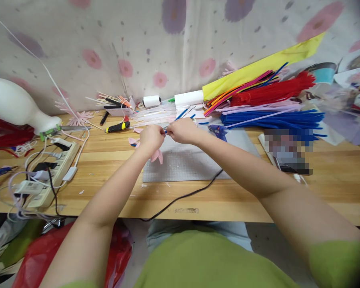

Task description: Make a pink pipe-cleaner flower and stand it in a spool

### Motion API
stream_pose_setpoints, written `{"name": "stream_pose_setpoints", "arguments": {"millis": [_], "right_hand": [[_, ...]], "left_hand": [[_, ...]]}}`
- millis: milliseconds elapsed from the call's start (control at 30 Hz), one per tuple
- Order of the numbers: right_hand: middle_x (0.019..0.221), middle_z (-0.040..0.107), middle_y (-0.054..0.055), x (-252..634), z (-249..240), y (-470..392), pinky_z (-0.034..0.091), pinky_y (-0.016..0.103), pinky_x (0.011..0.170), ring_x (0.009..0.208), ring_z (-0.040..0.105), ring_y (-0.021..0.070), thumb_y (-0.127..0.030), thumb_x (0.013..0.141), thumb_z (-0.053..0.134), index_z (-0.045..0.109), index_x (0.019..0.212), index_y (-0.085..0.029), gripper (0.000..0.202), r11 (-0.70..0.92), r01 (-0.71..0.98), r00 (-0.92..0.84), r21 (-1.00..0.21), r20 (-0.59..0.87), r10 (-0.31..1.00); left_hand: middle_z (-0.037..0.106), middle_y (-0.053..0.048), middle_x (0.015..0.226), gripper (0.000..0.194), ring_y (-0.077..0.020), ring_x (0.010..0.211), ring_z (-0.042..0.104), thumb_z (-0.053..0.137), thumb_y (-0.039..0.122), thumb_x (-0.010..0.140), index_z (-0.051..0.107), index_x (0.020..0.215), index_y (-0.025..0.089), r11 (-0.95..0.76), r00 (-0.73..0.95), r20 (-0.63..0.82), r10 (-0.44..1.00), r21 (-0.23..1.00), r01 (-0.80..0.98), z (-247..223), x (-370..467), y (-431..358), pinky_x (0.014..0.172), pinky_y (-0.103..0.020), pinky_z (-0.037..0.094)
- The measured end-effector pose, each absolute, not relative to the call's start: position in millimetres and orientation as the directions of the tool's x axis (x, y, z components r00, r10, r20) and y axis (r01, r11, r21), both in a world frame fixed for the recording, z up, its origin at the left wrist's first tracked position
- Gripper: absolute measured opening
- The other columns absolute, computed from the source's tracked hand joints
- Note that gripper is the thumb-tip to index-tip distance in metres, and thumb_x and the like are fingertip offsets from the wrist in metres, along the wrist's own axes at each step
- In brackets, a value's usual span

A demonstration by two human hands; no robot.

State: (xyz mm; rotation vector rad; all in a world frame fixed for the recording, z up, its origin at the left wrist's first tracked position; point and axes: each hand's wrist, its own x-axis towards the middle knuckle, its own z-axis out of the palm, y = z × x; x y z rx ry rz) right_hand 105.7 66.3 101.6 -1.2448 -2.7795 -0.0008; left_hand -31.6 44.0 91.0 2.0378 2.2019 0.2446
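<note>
Both hands meet over the far edge of the grey gridded cutting mat (192,162) on the wooden table (258,202), the left hand (151,139) closed around a pink fuzzy pipe-cleaner piece (157,155) whose petal-like loops hang below the fist. The right hand (183,131) sits just beside it, fingertips pinched on a thin blue pipe cleaner (181,115) that slants away up and to the right. Behind lie a blue glue gun (217,131), a yellow-handled black tool (117,127) and a heap of blue pipe cleaners (273,119), while a white power strip (55,168) rests well off to the left.
</note>
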Motion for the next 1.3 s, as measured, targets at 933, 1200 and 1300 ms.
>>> {"name": "stream_pose_setpoints", "arguments": {"millis": [933, 1200, 1300], "right_hand": [[0.084, 0.065, 0.009, 89, 112, 127, 0.032, 0.036, 0.079, 0.091, 0.054, 0.0258, -0.038, 0.063, 0.069, 0.073, 0.08, -0.02, 0.025, 0.724, 0.69, -0.688, 0.013, -0.301, 0.661], [0.091, 0.064, 0.009, 103, 114, 132, 0.033, 0.035, 0.081, 0.093, 0.05, 0.0235, -0.04, 0.071, 0.063, 0.069, 0.088, -0.019, 0.027, 0.804, 0.581, -0.784, -0.127, 0.176, 0.595], [0.102, 0.06, 0.01, 117, 121, 104, 0.032, 0.036, 0.085, 0.098, 0.048, 0.0221, -0.032, 0.083, 0.048, 0.063, 0.1, -0.017, 0.027, 0.798, 0.56, -0.64, -0.221, 0.497, 0.586]], "left_hand": [[0.069, -0.004, 0.081, 0.027, -0.0199, 0.09, 0.056, 0.047, 0.017, 0.079, 0.058, 0.105, 0.018, -0.521, 0.499, 0.168, 0.85, 0.144, 0.841, 79, -26, 35, 0.081, -0.031, 0.039], [0.07, -0.004, 0.081, 0.022, -0.0196, 0.085, 0.062, 0.053, 0.018, 0.073, 0.069, 0.088, 0.021, -0.23, 0.179, 0.152, 0.972, 0.463, 0.856, 81, -29, 38, 0.079, -0.031, 0.044], [0.069, -0.004, 0.075, 0.023, -0.0182, 0.074, 0.064, 0.059, 0.018, 0.066, 0.067, 0.088, 0.017, -0.03, -0.006, 0.045, 0.999, 0.751, 0.66, 77, -43, 47, 0.069, -0.029, 0.048]]}}
